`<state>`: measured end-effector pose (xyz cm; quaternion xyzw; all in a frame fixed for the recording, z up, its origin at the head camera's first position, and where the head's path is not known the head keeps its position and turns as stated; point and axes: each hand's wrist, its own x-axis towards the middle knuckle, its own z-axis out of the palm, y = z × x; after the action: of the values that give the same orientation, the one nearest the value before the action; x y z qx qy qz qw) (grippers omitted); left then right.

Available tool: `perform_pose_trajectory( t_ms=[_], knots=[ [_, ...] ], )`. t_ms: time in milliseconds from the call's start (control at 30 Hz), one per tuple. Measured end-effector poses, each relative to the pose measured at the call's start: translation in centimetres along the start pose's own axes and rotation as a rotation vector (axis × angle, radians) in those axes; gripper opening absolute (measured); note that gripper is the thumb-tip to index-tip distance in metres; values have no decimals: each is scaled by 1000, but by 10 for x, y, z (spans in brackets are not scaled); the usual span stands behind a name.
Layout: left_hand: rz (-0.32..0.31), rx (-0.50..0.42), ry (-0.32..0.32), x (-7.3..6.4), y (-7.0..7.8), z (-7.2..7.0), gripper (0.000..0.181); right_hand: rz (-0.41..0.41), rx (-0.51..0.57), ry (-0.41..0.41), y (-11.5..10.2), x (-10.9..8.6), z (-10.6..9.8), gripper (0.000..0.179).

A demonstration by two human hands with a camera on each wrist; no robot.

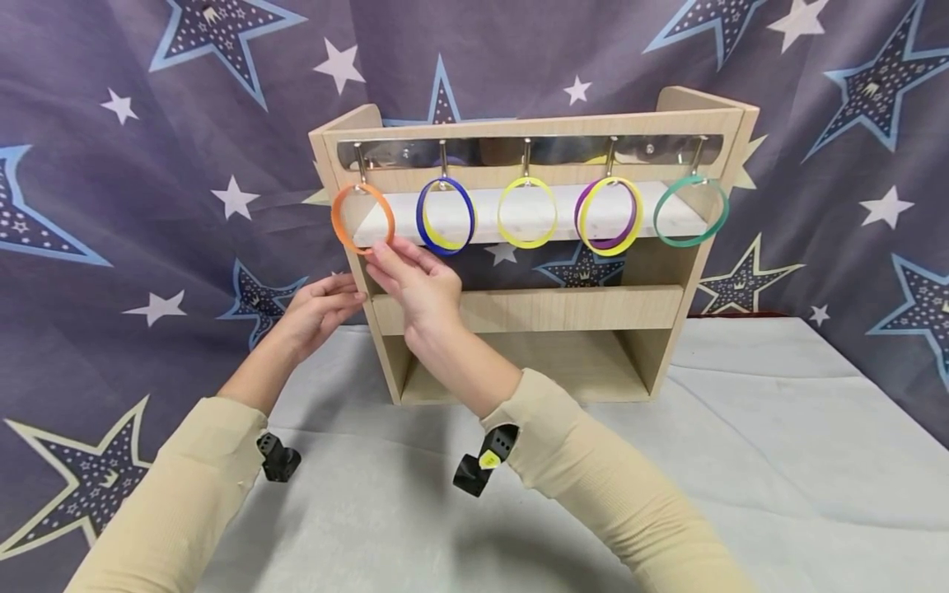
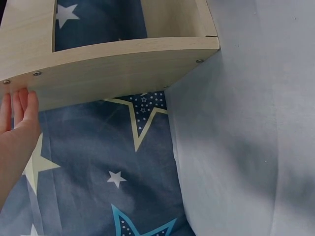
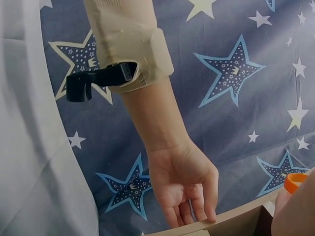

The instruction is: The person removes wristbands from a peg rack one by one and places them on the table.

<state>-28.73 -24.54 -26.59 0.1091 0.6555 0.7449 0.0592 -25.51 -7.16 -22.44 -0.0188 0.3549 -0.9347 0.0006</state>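
Observation:
An orange ring [image 1: 363,218] hangs from the leftmost hook of a wooden shelf unit [image 1: 526,309]. My right hand [image 1: 423,284] pinches the ring's lower rim between thumb and fingers; only part of this hand shows at the edge of the right wrist view, beside the ring [image 3: 295,182]. My left hand [image 1: 320,311] touches the unit's left side panel with its fingers extended. In the left wrist view those fingertips [image 2: 32,105] lie against the side panel [image 2: 123,73] near two screws.
On the other hooks hang a blue ring [image 1: 421,216] with a yellow one behind, a yellow ring [image 1: 502,218], a yellow ring [image 1: 639,218] with a purple one [image 1: 578,216], and a green ring [image 1: 725,216]. A star-patterned curtain [image 1: 185,123] stands behind the grey-white tabletop [image 1: 778,461].

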Motion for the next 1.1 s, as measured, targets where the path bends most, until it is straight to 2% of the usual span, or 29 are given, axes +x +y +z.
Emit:
perform_pose_trajectory(
  t_ms=[33,67,233,367,533,800,1000,1100],
  knots=[
    [-1,6,0,0,0,0,54,25,4,5,-8,-11,4,24],
    [-2,15,0,0,0,0,57,38,9,2,-10,-13,5,25],
    [-13,38,-3,1,0,0,66,104,37,-24,-14,-16,7,30],
    [-21,34,-2,1,-1,0,66,123,72,-29,-15,-17,7,31],
    [-19,20,-2,0,-2,0,59,122,90,-33,-16,-20,8,33],
    [-11,58,-5,2,0,1,62,100,90,-82,-21,-22,10,34],
    [5,42,3,1,0,1,42,90,105,-85,-25,-23,7,34],
    [3,41,9,1,-1,1,39,85,110,-92,-26,-22,7,34]
  ],
)
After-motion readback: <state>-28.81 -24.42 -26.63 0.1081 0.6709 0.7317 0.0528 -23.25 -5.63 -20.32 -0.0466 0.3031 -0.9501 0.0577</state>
